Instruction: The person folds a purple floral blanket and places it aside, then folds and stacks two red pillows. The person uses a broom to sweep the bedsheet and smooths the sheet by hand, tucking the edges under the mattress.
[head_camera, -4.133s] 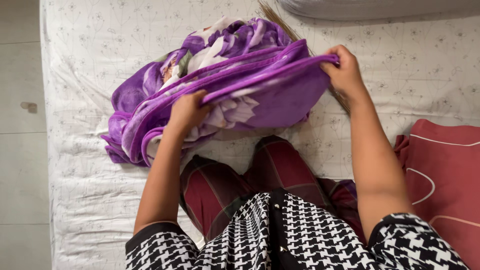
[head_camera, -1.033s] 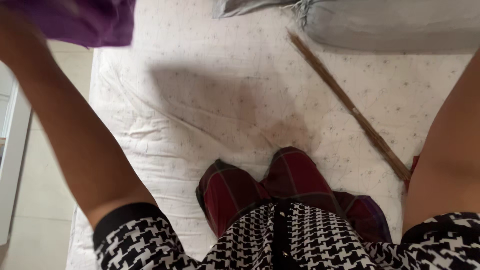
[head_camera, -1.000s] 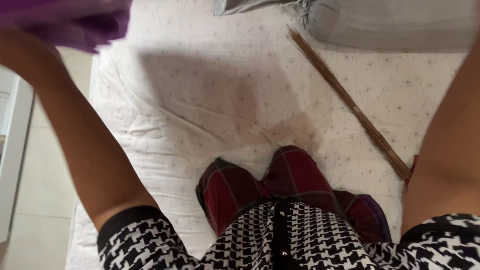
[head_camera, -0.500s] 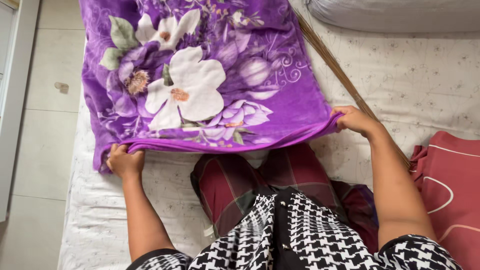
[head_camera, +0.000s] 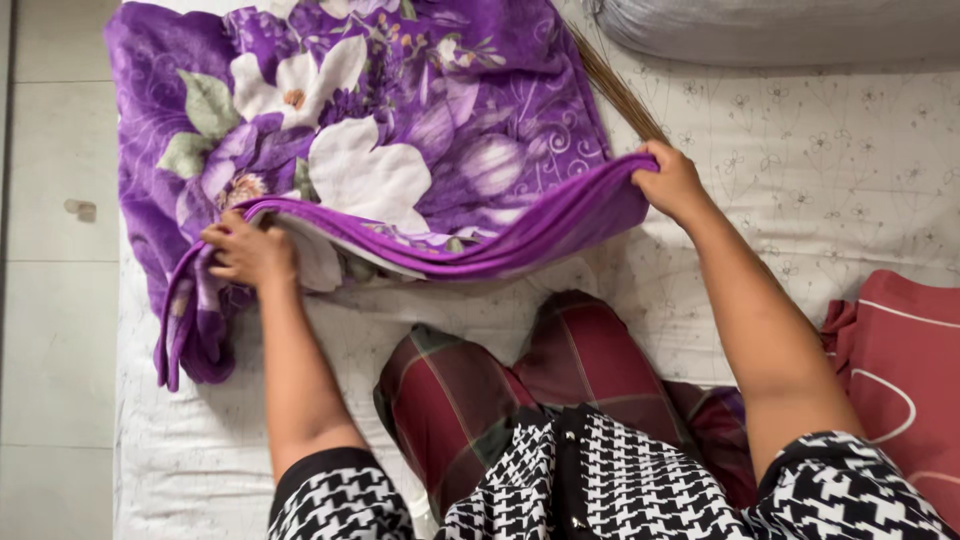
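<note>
Purple floral blanket, spread over white patterned bedsheet; near hem pinched by left hand and right hand, lifted between them. Broom sticks alongside.

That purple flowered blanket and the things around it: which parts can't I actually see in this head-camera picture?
- Purple blanket: its far end is cut off by the top edge.
- Stick bundle: its lower length is hidden behind the right hand and forearm.
- Left hand: fingertips are buried in blanket folds, so its grip is unclear.
- Grey pillow: mostly cut off by the top edge.
- Red cushion: runs off the right edge.
</note>
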